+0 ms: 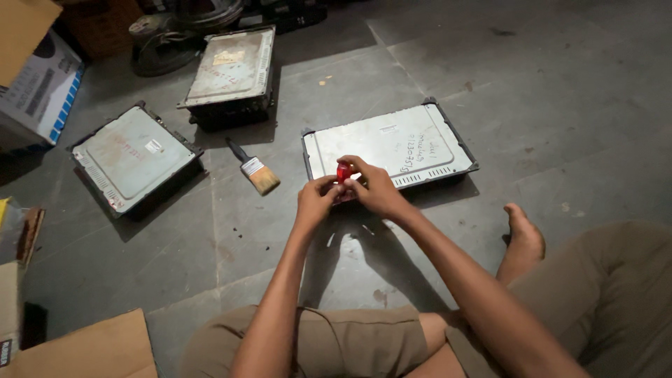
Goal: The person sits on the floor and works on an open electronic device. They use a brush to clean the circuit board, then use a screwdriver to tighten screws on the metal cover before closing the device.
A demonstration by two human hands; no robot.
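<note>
Red handle (344,171) sits between the two hands, just above the near edge of a flat metal unit (389,147) that lies on the floor (546,91). It looks like the top of a small tool, but the lower part is hidden behind the fingers, so I cannot tell what kind it is.

Left hand (316,199) is curled, with the fingertips closed on the lower side of the red handle. Right hand (373,187) is also curled; its thumb and first finger pinch the handle from above and from the right. Both hands touch each other at the fingertips, and they are held over the front edge of the unit.

The unit has a grey sheet cover with a row of slots near its front edge and some handwriting on the right part. A paintbrush (255,169) with a dark handle and pale bristles lies on the floor just to the left of it, apart from it. Further left lies a second unit (133,157), turned at an angle, and behind the brush stands a third unit (233,70), thicker, near some dark objects at the wall.

A printed carton (42,91) is in the far left corner. Flat cardboard (91,350) lies near the left knee. The person sits on the floor with legs folded, and a bare foot (523,234) rests to the right of the hands.
</note>
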